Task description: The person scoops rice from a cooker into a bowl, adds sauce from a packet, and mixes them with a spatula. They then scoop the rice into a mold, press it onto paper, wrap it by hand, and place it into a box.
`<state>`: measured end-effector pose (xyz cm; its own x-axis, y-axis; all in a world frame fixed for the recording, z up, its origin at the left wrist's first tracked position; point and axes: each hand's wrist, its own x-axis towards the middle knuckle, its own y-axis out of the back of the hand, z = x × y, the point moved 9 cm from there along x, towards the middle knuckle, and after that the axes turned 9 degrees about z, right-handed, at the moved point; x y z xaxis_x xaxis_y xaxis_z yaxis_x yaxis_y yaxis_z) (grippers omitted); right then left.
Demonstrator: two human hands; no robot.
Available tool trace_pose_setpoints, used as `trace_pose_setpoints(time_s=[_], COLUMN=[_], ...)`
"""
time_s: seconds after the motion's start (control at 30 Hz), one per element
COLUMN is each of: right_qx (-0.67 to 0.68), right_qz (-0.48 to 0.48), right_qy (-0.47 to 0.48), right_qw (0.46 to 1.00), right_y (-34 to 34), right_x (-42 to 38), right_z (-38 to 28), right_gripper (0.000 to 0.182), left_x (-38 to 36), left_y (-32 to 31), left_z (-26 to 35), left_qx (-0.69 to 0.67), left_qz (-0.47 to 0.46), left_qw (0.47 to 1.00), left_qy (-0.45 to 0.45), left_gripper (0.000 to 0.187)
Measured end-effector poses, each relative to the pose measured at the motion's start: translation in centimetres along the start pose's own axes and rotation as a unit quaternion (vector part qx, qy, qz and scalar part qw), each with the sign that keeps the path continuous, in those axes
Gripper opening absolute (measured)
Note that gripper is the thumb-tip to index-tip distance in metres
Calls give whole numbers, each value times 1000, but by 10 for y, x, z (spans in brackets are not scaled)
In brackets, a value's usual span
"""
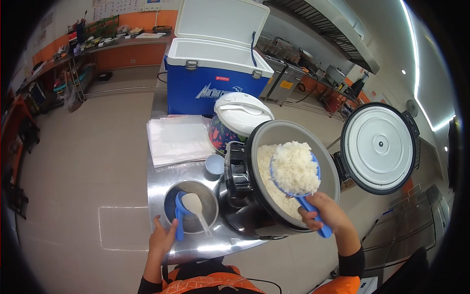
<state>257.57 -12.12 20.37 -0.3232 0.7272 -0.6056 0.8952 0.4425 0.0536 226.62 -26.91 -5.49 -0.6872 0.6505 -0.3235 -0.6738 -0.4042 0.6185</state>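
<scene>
My right hand (pixel 323 214) is wrapped round the handle of a blue rice scoop (pixel 316 215). The scoop carries a tall heap of white rice (pixel 294 167) over the open rice cooker (pixel 254 183), where more cooked rice (pixel 267 159) fills the pot. At the table's front edge, my left hand (pixel 162 236) is open, its fingers apart beside a steel bowl (pixel 211 196). Inside that bowl lean a white rice paddle (pixel 194 206) and a blue scoop (pixel 179 215), the blue handle close to my left fingertips.
Behind the bowl stand a light blue cup (pixel 214 165) and a stack of plastic sheets (pixel 178 139). A white-lidded floral container (pixel 242 115) sits before an open blue cooler box (pixel 196 88). The cooker's round lid (pixel 379 147) stands swung open at right.
</scene>
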Motion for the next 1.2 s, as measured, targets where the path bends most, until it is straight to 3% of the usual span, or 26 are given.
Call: trace_pose_setpoints(time_s=[0.07,0.1,0.17,0.27,0.3,0.37,0.47,0.53,0.57,0.63,0.67,0.73,0.77,0.83,0.87,1.2], right_qx=[45,53,74,115,108,99,70,-33,-33,-138,-138,-292,-292,-303,-326,-351], right_qz=[-78,-107,-169,-219,-198,-181,-156,-15,-16,107,106,253,253,229,273,336], right_qy=[-9,-18,-52,-104,-101,-97,-74,8,8,95,95,340,340,234,317,367], right_qw=[996,993,981,963,969,974,983,999,999,980,980,858,858,895,848,793], right_y=[-41,-58,-89,-132,-140,-155,-162,-144,-148,-134,-135,-135,-141,-150,-154,-154], right_x=[-6,-7,-2,17,28,52,104,142,148,160,173,164,160,161,160,150], right_z=[7,13,41,86,101,131,183,200,202,191,202,170,167,175,174,167], right_gripper=[15,15,17,23,28,34,34,36,36,39,39,40,40,42,43,47], left_x=[-16,-13,-9,-6,-2,14,9,3,0,-4,-5,-4,-4,-5,-5,-4], left_y=[-7,-11,-29,-16,-16,-1,17,24,28,34,37,39,39,39,39,36], left_z=[19,12,17,16,12,17,38,50,58,67,71,74,75,75,75,66], left_qx=[-6,-6,-53,-73,-73,27,51,63,75,91,107,110,113,111,108,108], left_qz=[-120,-119,-156,-132,-131,-29,36,52,67,85,102,102,102,107,110,107], left_qw=[993,993,983,988,989,989,981,975,968,963,958,958,959,958,957,956], left_qy=[18,18,-80,-20,-20,-141,-185,-207,-230,-238,-247,-243,-240,-243,-247,-251], left_gripper=[88,88,90,75,75,55,40,40,41,41,42,42,43,43,44,45])
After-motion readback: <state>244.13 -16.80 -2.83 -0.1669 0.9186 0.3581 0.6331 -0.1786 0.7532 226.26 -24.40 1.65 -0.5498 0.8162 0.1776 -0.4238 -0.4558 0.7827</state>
